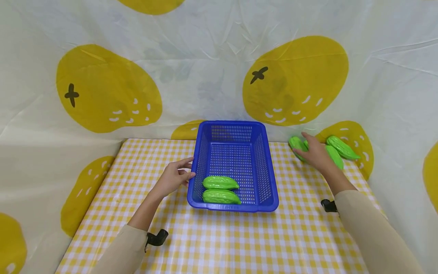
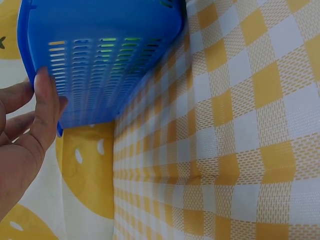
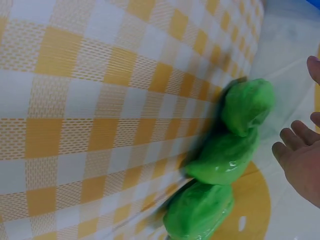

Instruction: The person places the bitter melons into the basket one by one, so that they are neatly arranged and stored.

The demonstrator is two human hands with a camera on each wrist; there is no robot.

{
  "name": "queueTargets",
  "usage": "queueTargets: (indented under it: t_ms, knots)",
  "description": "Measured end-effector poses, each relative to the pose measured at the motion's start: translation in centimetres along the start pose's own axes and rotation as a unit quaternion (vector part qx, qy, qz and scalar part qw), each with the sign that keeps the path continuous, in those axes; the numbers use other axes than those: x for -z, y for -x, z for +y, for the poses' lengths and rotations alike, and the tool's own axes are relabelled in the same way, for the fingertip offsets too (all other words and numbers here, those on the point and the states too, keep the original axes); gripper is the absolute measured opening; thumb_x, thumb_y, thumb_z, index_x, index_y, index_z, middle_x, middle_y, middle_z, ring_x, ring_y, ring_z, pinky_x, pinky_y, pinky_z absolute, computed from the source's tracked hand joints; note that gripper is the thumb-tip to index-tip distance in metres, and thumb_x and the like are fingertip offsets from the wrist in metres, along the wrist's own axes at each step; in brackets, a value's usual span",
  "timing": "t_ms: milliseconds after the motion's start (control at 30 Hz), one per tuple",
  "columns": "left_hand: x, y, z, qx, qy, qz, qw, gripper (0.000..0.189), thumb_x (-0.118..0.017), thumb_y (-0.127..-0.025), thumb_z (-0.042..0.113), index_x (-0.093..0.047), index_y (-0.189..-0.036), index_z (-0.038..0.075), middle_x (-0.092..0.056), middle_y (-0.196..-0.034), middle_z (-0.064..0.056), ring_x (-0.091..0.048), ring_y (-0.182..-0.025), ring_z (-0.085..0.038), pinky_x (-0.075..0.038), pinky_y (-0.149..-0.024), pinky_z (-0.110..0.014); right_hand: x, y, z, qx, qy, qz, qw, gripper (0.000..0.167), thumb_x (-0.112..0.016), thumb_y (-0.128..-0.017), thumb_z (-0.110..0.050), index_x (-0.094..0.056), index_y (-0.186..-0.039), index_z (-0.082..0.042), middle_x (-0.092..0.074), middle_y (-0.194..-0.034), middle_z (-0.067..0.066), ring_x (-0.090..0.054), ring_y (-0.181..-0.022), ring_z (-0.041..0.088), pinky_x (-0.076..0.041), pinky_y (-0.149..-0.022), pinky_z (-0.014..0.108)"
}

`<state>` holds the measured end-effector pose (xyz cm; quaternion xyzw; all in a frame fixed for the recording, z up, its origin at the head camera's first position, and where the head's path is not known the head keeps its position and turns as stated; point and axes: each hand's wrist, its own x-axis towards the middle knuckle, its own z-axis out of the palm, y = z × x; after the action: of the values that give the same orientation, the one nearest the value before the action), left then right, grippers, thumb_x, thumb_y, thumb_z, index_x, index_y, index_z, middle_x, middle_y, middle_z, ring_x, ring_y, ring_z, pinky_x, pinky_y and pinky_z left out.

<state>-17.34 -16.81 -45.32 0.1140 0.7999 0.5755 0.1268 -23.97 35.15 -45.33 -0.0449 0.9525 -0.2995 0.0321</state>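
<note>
My left hand [image 1: 173, 176] is at the left rim of a blue plastic basket [image 1: 270, 182], with its thumb and fingertips touching the side. In the left wrist view, the fingers [image 2: 45, 105] lie against the slotted outer wall. Inside the basket, two green bitter melons [image 1: 220, 182] lie side by side at the near left. My right hand [image 1: 316, 154] hovers over more bitter melons at the right back, its thumb and fingers spread around a leftmost bitter melon [image 1: 296, 146]. The right wrist view shows that hand apart from the green bitter melons [image 3: 222, 157], holding nothing.
Two other bitter melons, one partly behind the right wrist [image 1: 334, 156] and one farther right [image 1: 342, 147], lie by the table's back right corner. A yellow checked cloth [image 1: 236, 243] covers the table. A fruit-printed curtain [image 1: 205, 76] hangs along the back and sides.
</note>
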Motion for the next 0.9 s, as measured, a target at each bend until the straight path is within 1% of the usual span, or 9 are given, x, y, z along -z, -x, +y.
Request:
queueTargets:
  t_ms: [67,233,333,467,567,700,900]
  knots:
    - [0.1,0.0,-0.1,-0.001,0.001,-0.001,1.0,0.06,-0.069,-0.098,0.004,-0.047,-0.154,0.004,-0.061,-0.133,-0.028,-0.07,-0.076,-0.018,-0.064,-0.072,-0.059,-0.3,-0.4,0.4,-0.003,0.004,-0.008,1.0,0.089,-0.063,-0.105,-0.032,-0.008,-0.164,0.004,-0.015,-0.165,0.036,-0.02,-0.148,0.058,-0.028,-0.117,0.077]
    - [0.1,0.0,-0.1,-0.001,0.0,0.002,1.0,0.06,-0.069,-0.098,0.003,-0.047,-0.154,0.003,-0.062,-0.132,-0.028,-0.07,-0.076,-0.016,-0.064,-0.073,-0.06,-1.3,-1.1,1.1,-0.005,0.025,-0.027,0.9993,0.09,-0.065,-0.103,-0.026,-0.007,-0.163,0.007,-0.015,-0.163,0.039,-0.018,-0.148,0.059,-0.024,-0.12,0.076]
    - [0.1,0.0,0.1,0.0,0.0,0.001,1.0,0.06,-0.069,-0.098,0.003,-0.047,-0.154,0.003,-0.062,-0.132,-0.028,-0.07,-0.076,-0.016,-0.065,-0.071,-0.057,-1.7,-1.4,1.7,-0.004,0.036,-0.033,0.9988,0.09,-0.065,-0.102,-0.024,-0.006,-0.163,0.007,-0.016,-0.163,0.039,-0.018,-0.148,0.06,-0.023,-0.12,0.075]
    - [0.0,-0.1,0.4,0.001,0.001,0.0,1.0,0.06,-0.069,-0.098,0.003,-0.047,-0.154,0.003,-0.062,-0.132,-0.028,-0.071,-0.076,-0.016,-0.065,-0.072,-0.057,-1.9,-1.7,2.5,-0.003,0.048,-0.023,0.9986,0.089,-0.066,-0.102,-0.024,-0.009,-0.162,0.008,-0.019,-0.161,0.04,-0.021,-0.146,0.06,-0.025,-0.119,0.076]
    - [-0.1,-0.1,0.4,0.002,0.002,0.0,1.0,0.06,-0.069,-0.098,0.002,-0.047,-0.154,0.003,-0.062,-0.131,-0.027,-0.071,-0.077,-0.016,-0.064,-0.075,-0.06,-2.2,-1.9,2.8,0.0,0.063,-0.012,0.9979,0.088,-0.067,-0.101,-0.022,-0.012,-0.161,0.01,-0.022,-0.159,0.041,-0.024,-0.145,0.06,-0.027,-0.119,0.075]
    - [-0.1,0.0,0.4,0.0,0.001,0.0,1.0,0.06,-0.068,-0.098,0.001,-0.047,-0.154,0.002,-0.062,-0.131,-0.028,-0.072,-0.077,-0.016,-0.063,-0.076,-0.061,-2.7,-2.0,2.9,0.007,0.09,-0.002,0.9959,0.087,-0.068,-0.099,-0.02,-0.014,-0.16,0.012,-0.024,-0.158,0.042,-0.025,-0.143,0.061,-0.027,-0.119,0.074]
    - [-0.2,0.0,0.3,0.003,0.001,0.005,1.0,0.06,-0.069,-0.098,0.002,-0.047,-0.154,0.003,-0.063,-0.131,-0.027,-0.071,-0.075,-0.016,-0.062,-0.076,-0.064,-3.2,-2.0,2.5,0.006,0.127,0.013,0.9918,0.087,-0.07,-0.097,-0.018,-0.018,-0.158,0.013,-0.025,-0.156,0.043,-0.025,-0.14,0.064,-0.029,-0.117,0.076]
